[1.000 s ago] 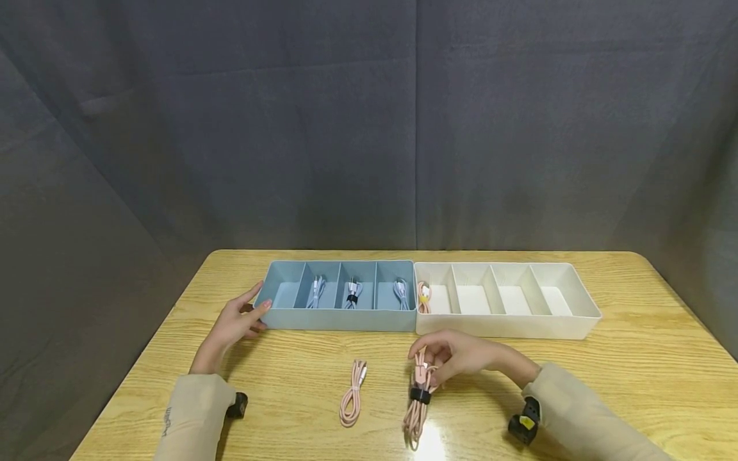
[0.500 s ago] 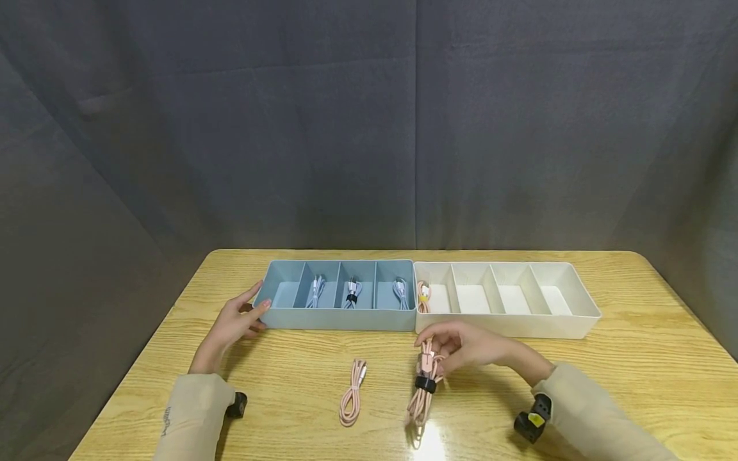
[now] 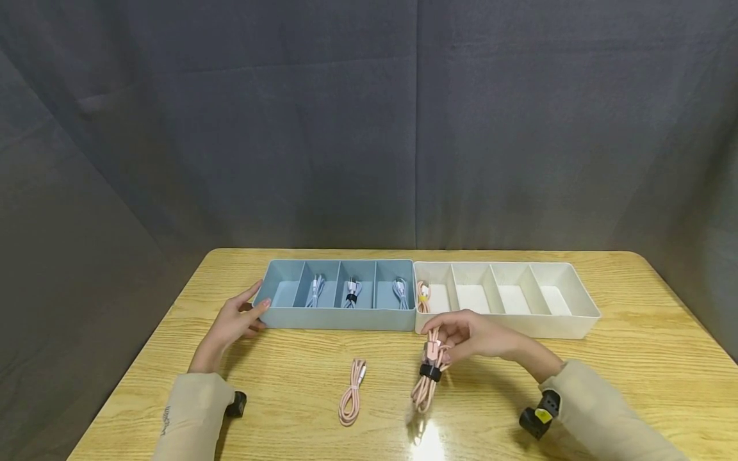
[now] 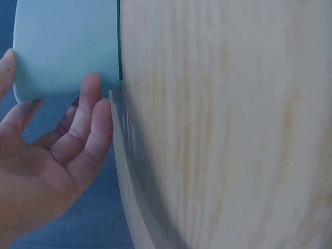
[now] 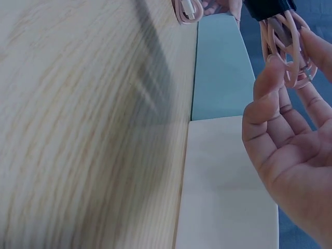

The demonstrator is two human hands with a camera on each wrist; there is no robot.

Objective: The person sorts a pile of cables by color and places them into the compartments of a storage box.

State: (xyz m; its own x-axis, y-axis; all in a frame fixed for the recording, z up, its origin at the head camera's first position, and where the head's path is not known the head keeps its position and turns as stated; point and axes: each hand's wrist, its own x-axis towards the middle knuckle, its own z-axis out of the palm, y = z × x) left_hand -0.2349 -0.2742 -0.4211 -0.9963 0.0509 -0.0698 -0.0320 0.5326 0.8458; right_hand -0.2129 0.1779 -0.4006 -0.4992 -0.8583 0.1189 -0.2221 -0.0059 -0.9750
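In the head view my right hand (image 3: 475, 336) pinches a pink cable bundle (image 3: 426, 387), bound with a black strap, in front of the white box. It hangs above the table; its looped end points down toward me. The right wrist view shows thumb and fingertips on the cable loops (image 5: 291, 57). My left hand (image 3: 233, 326) rests against the left end of the blue divided box (image 3: 334, 319), thumb at its front corner, fingers fairly straight along the end wall. A second coiled pink cable (image 3: 353, 394) lies on the table between the hands.
Joined to the blue box's right end is a white divided box (image 3: 507, 325). Light-blue coiled cables (image 3: 316, 293) sit in three blue compartments; a pink cable with a yellow tie (image 3: 423, 298) is in the leftmost white one. A dark curtain (image 3: 369, 128) hangs behind the table.
My right hand has lifted the pink cable bundle off the table and carried it slightly right and toward the boxes. The left hand stays at the blue box.
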